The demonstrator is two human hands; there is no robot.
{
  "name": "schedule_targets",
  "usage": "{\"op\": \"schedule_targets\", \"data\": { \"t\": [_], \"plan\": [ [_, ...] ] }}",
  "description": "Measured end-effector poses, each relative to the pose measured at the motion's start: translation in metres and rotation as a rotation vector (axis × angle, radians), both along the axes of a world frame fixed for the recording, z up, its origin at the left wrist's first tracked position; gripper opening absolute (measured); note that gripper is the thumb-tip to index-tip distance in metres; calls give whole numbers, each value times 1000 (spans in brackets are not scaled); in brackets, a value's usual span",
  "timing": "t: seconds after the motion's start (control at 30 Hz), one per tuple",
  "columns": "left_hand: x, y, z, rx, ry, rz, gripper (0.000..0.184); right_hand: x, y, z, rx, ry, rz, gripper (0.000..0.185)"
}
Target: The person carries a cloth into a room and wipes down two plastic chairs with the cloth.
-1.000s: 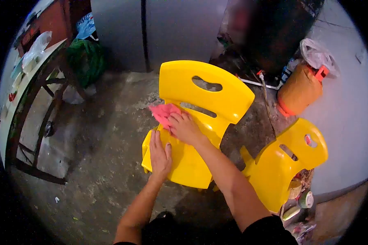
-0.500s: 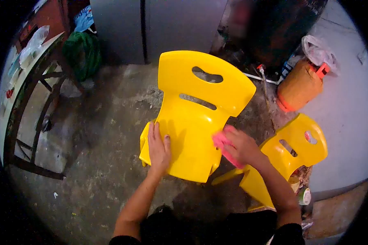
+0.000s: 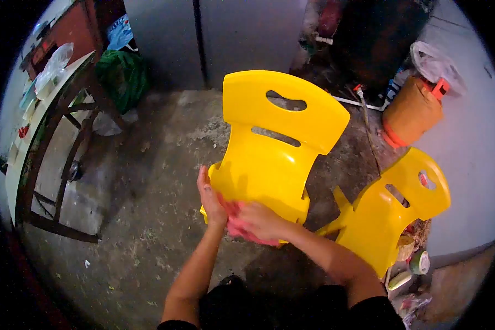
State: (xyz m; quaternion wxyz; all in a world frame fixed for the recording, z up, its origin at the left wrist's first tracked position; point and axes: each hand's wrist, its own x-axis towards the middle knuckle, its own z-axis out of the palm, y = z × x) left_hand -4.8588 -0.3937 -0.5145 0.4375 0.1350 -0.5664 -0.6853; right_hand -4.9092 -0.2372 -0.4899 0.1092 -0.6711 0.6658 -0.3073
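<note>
A yellow plastic chair [image 3: 269,159] with two slots in its backrest stands upright in front of me. My right hand [image 3: 258,220] presses a pink cloth [image 3: 239,228] against the front left part of the seat, its fingers closed on the cloth. My left hand [image 3: 210,201] lies at the left edge of the seat, fingers stretched out, right beside the cloth. Whether its palm touches the cloth I cannot tell. To the right is a second yellow chair [image 3: 377,214], standing close to my right forearm.
An orange gas cylinder [image 3: 413,115] stands by the wall on the right. A dark-framed table [image 3: 33,165] is at the left, near a green bag [image 3: 122,80]. Grey panels [image 3: 247,41] rise behind the chair. Rolls of tape [image 3: 419,262] lie at lower right.
My right hand has moved the pink cloth from the seat's right edge to its front left. My left hand has turned onto its edge at the seat's side. The view has shifted slightly.
</note>
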Motion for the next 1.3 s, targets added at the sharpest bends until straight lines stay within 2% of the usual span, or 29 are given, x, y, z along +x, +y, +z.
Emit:
{"op": "schedule_targets", "data": {
  "t": [0.07, 0.1, 0.17, 0.23, 0.33, 0.37, 0.4, 0.43, 0.5, 0.53, 0.6, 0.63, 0.73, 0.83, 0.93, 1.03, 1.13, 1.2, 1.27, 1.3],
  "plan": [
    [-4, -2, 1, 92, -15, -12, 63, 17, 36, 67, 582, -25, 297, 33],
    [-4, -2, 0, 140, -24, -15, 60, 20, 67, 47, 822, -324, 319, 37],
    [3, -3, -5, -14, -174, -22, 55, 21, 103, 44, 916, -699, 227, 42],
    [12, 3, 6, -106, -236, -116, 51, 9, 105, 93, 645, -807, 20, 43],
    [45, 58, 39, -101, -175, -353, 51, 0, 73, 98, 89, -1075, -610, 46],
    [48, 76, 70, -254, -155, -303, 51, 7, 50, 75, -99, -943, -642, 44],
    [50, 84, 92, -407, -136, -249, 51, 10, 36, 61, -140, -927, -642, 45],
    [50, 75, 84, -408, -232, -226, 48, 13, 23, 48, -180, -911, -641, 47],
    [51, 45, 54, -402, -422, -177, 45, 9, 13, 37, 41, -1109, -582, 48],
    [47, 34, 51, -217, -415, -135, 37, 1, 13, 39, 129, -886, -606, 51],
    [39, 3, 47, -403, -510, 25, 38, -23, 17, 46, 285, -428, -640, 57],
    [31, -5, 64, -556, -502, 41, 38, -30, 16, 41, 285, -315, -729, 64],
    [-39, -9, 74, -914, -287, 49, 36, -31, 5, 0, 352, 259, -813, 65],
    [-90, -20, 44, -1481, -477, 117, 36, -28, 4, 2, 356, 298, -804, 67],
    [-94, -27, 30, -1716, -633, 53, 40, -29, 4, 2, 342, 290, -805, 70],
    [-80, -28, 33, -1524, -802, -128, 44, -27, 2, 5, 359, 270, -815, 72],
    [-40, -22, 48, -1363, -850, -102, 47, -27, 3, 5, 340, 264, -819, 72],
    [5, -16, 54, -1431, -873, -52, 48, -26, 4, 5, 345, 257, -821, 72],
    [58, -17, 53, -1452, -724, -91, 52, -29, 3, 4, 335, 257, -820, 72],
    [89, -15, 51, -1404, -752, -123, 52, -28, 3, 2, 326, 253, -824, 72]
  ]
}}
